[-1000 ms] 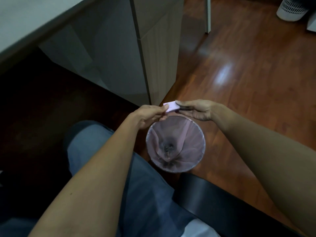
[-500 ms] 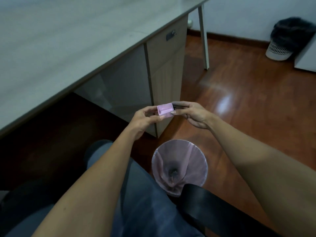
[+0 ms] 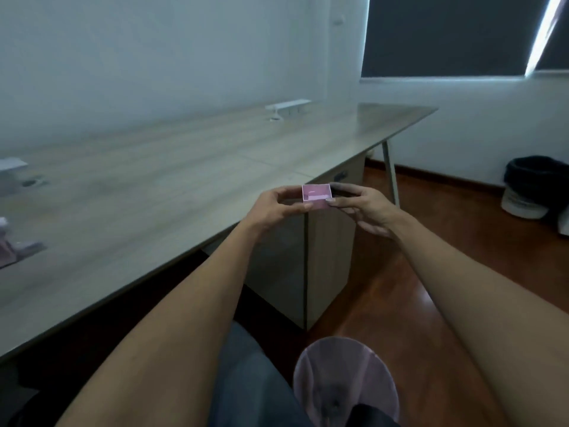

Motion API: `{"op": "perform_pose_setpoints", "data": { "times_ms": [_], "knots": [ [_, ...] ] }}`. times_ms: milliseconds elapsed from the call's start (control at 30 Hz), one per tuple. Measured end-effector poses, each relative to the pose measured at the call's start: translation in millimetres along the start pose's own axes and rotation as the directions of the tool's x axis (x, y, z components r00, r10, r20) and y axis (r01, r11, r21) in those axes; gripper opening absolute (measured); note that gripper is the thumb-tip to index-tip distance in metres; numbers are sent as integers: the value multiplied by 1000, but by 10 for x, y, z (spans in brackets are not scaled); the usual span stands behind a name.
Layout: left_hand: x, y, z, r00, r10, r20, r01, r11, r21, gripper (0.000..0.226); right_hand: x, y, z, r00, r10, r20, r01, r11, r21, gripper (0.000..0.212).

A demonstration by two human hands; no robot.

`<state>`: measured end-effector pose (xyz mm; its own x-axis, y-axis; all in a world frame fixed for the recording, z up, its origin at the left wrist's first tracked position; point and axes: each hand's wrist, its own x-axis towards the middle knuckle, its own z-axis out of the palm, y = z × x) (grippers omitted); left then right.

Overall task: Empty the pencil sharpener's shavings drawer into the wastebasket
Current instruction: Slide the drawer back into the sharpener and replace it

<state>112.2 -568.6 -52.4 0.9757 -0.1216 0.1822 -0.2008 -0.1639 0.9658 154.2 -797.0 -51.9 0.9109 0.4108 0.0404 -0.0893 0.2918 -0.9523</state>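
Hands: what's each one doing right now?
Left hand: shut on the pink drawer.
Right hand: shut on the same drawer's other end.

Two hands, left [image 3: 271, 208] and right [image 3: 363, 208]. One pink drawer [image 3: 317, 197]. Two bins: one pink-lined bin [image 3: 345, 383] and one black-lined bin [image 3: 529, 186]. One long desk [image 3: 154, 186]. Two white desk fittings, one near [image 3: 12, 164] and one far [image 3: 288, 106].
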Motion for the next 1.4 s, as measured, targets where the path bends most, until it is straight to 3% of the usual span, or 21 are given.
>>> {"op": "perform_pose_setpoints", "data": {
  "times_ms": [100, 267, 433, 667, 933, 1133, 1267, 1400],
  "knots": [
    [-12, 327, -198, 999, 37, -26, -36, 999, 15, 51, 86, -278, 226, 998, -38, 39, 39, 999, -5, 66],
    [-157, 768, -640, 994, 79, -74, -72, 994, 83, 49, 240, -582, 719, 983, -91, 160, 97, 995, -32, 81],
    [-489, 1138, -1221, 979, 113, -167, -85, 982, 166, 46, 468, -738, 1416, 946, -128, 297, 139, 990, -14, 52],
    [-1144, 1388, -2078, 935, 136, -328, -59, 970, 234, 42, 687, -684, 2538, 877, -111, 467, 127, 992, -2, 43],
    [-2078, 1453, -2884, 841, 133, -525, 25, 959, 282, 47, 791, -352, 3793, 756, -60, 651, 85, 996, -8, 48],
    [-2727, 1422, -3288, 768, 80, -636, 136, 949, 284, 46, 734, -14, 4508, 681, -23, 732, 52, 999, -16, 38],
    [-3080, 1314, -3500, 705, 92, -704, 143, 953, 268, 42, 761, 281, 4738, 719, -18, 694, 31, 999, -6, 45],
    [-3372, 1142, -3675, 639, 75, -766, 169, 957, 235, 38, 840, 561, 4767, 737, -32, 675, 164, 977, -133, 49]
  ]
}}
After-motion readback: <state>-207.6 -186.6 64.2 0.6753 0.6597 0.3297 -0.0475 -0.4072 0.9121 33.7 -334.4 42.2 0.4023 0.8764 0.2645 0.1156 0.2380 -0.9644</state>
